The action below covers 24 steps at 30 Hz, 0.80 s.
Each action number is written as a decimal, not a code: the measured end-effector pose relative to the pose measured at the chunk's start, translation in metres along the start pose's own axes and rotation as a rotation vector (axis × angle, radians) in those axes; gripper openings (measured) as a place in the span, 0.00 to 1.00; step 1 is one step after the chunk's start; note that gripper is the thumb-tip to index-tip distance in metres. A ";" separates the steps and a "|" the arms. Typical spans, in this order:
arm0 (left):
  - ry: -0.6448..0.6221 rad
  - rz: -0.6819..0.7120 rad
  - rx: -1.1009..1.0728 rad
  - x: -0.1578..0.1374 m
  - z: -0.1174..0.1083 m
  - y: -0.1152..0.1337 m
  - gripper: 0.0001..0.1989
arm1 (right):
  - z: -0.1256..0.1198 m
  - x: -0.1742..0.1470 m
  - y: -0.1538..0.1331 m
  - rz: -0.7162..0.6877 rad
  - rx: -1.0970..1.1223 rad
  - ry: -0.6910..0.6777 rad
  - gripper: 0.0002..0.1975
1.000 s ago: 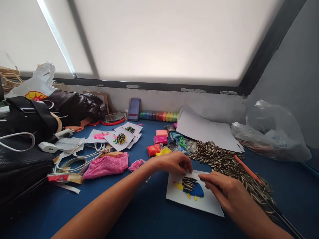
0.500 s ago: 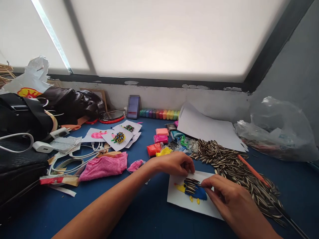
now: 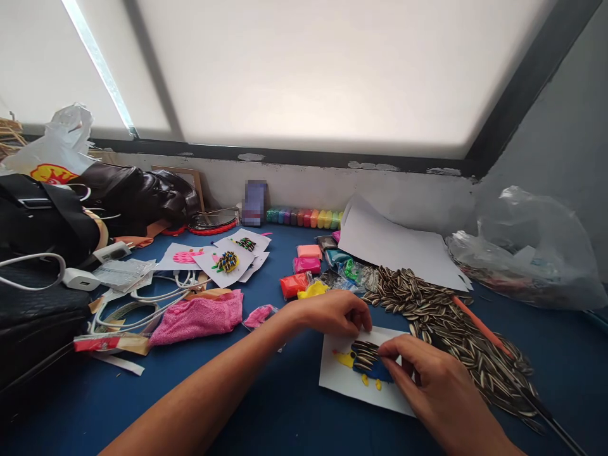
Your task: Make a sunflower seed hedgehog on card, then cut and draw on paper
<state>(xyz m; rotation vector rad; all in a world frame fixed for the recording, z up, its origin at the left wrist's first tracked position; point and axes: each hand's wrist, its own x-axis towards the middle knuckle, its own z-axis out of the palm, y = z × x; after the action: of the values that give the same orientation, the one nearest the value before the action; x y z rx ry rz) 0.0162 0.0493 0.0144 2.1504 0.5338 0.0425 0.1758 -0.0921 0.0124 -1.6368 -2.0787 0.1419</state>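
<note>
A sheet of white paper [image 3: 342, 389] carries a hedgehog figure with a blue clay body [image 3: 380, 372], a yellow clay snout [image 3: 344, 359] and yellow feet. Striped sunflower seeds [image 3: 365, 356] lie in rows on the blue clay. At the sheet's upper edge rests my left hand [image 3: 339, 312], its fingers curled down and closed; what they may hold is hidden. My right hand [image 3: 430, 377] has thumb and forefinger pinched over the blue clay at the end of the seed rows, on a sunflower seed mostly covered by the fingertips.
A large pile of sunflower seeds [image 3: 441, 323] lies right, with an orange stick [image 3: 482, 326] across it. Behind are clay packets [image 3: 306, 265] and white sheets [image 3: 394, 244]. Finished seed pictures [image 3: 228, 261], a pink cloth [image 3: 199, 318], white cables and black bags [image 3: 42, 215] occupy the left.
My right hand has shifted slightly left over the blue clay, with its fingertips closer to the seed rows. My left hand stays at the paper's upper edge.
</note>
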 end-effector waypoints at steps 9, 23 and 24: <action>-0.009 0.002 0.004 -0.001 -0.001 0.001 0.15 | 0.004 -0.002 0.000 -0.039 -0.055 -0.030 0.11; -0.010 -0.002 0.002 0.000 0.000 0.001 0.16 | 0.008 0.000 0.000 -0.069 -0.155 -0.055 0.12; -0.010 -0.002 0.000 0.000 0.000 0.001 0.16 | 0.007 0.001 0.000 -0.072 -0.161 -0.055 0.12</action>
<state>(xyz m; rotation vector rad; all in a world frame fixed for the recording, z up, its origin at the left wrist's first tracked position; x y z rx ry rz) 0.0169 0.0489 0.0154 2.1490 0.5304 0.0299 0.1722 -0.0897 0.0062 -1.6642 -2.2384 -0.0054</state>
